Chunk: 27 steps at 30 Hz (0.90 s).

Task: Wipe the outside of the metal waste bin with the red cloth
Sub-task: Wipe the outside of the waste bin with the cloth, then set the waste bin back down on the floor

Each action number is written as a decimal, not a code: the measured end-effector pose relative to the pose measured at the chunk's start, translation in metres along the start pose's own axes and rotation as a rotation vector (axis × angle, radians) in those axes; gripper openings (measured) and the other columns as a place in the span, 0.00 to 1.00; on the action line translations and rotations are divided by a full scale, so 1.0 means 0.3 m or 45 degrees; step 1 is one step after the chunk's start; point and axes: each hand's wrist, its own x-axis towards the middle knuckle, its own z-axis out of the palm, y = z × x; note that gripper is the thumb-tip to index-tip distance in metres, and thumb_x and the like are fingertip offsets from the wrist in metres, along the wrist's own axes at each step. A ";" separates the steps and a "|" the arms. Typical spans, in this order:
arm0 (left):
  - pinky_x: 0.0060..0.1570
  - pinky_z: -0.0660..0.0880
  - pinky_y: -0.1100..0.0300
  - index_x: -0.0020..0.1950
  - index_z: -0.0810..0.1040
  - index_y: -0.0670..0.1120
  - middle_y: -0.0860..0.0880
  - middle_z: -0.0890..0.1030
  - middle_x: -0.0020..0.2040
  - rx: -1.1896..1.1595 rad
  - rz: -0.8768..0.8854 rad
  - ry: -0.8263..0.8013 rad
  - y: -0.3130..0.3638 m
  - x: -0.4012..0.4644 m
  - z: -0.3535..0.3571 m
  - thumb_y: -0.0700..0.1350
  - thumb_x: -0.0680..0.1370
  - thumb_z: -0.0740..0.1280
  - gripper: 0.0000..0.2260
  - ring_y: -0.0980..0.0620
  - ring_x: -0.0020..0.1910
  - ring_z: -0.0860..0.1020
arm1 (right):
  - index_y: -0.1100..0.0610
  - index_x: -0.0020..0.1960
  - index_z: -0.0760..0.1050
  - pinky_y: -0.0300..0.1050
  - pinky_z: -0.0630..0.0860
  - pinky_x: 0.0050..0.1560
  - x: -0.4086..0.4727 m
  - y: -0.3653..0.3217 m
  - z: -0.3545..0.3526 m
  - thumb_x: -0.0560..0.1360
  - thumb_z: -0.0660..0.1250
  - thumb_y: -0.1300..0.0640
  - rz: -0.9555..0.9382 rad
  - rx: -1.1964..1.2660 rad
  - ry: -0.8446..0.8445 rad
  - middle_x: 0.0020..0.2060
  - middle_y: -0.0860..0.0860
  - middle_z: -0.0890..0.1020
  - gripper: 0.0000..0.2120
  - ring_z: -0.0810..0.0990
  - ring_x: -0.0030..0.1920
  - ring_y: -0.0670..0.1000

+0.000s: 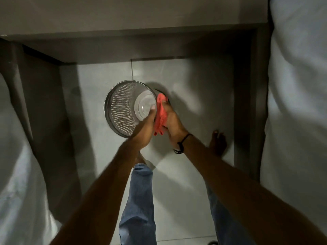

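Observation:
The perforated metal waste bin (122, 110) is held above the tiled floor, tilted so its open mouth faces me and its inside base shows. My left hand (144, 129) grips the bin's rim at the lower right, thumb inside. My right hand (172, 123) presses the bunched red cloth (161, 114) against the bin's outer right side. Much of the bin's outside wall is hidden behind the rim and my hands.
Grey floor tiles (191, 85) lie below, walled by a dark skirting (247, 96) at the back and right. White bedding (299, 103) rises on the right, pale fabric (16, 174) on the left. My jeans (139, 200) and bare right foot (218, 144) stand below the bin.

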 end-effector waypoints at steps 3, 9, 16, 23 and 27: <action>0.76 0.68 0.50 0.75 0.75 0.55 0.46 0.80 0.72 0.158 -0.038 -0.058 -0.013 0.009 0.012 0.81 0.69 0.50 0.45 0.49 0.72 0.77 | 0.46 0.71 0.71 0.59 0.79 0.45 0.005 -0.010 -0.048 0.82 0.62 0.45 0.062 -0.065 0.057 0.41 0.52 0.87 0.18 0.83 0.41 0.57; 0.78 0.66 0.47 0.71 0.79 0.54 0.48 0.82 0.69 0.300 -0.054 -0.167 -0.005 0.081 0.005 0.78 0.71 0.51 0.41 0.49 0.72 0.76 | 0.62 0.62 0.78 0.57 0.83 0.51 0.010 -0.011 -0.116 0.77 0.63 0.67 0.120 -0.082 0.346 0.45 0.61 0.83 0.14 0.82 0.42 0.60; 0.65 0.79 0.46 0.58 0.83 0.44 0.47 0.84 0.53 0.007 0.079 0.079 0.154 0.068 -0.037 0.46 0.77 0.72 0.11 0.50 0.54 0.80 | 0.56 0.60 0.78 0.51 0.78 0.52 -0.036 -0.228 -0.194 0.78 0.64 0.61 0.065 -0.052 0.225 0.55 0.59 0.83 0.11 0.82 0.48 0.56; 0.53 0.80 0.48 0.55 0.81 0.42 0.42 0.83 0.46 -0.222 0.440 0.314 0.610 0.111 -0.138 0.35 0.76 0.73 0.09 0.46 0.45 0.82 | 0.52 0.47 0.82 0.47 0.80 0.45 0.091 -0.664 -0.054 0.76 0.70 0.61 -0.290 -0.162 0.068 0.44 0.54 0.85 0.05 0.83 0.41 0.50; 0.51 0.80 0.52 0.50 0.77 0.45 0.45 0.81 0.42 -0.069 0.551 0.532 0.830 0.236 -0.215 0.37 0.74 0.76 0.10 0.48 0.41 0.79 | 0.53 0.43 0.80 0.54 0.84 0.49 0.306 -0.866 0.077 0.70 0.77 0.60 -0.489 -0.434 0.347 0.47 0.56 0.86 0.07 0.86 0.47 0.58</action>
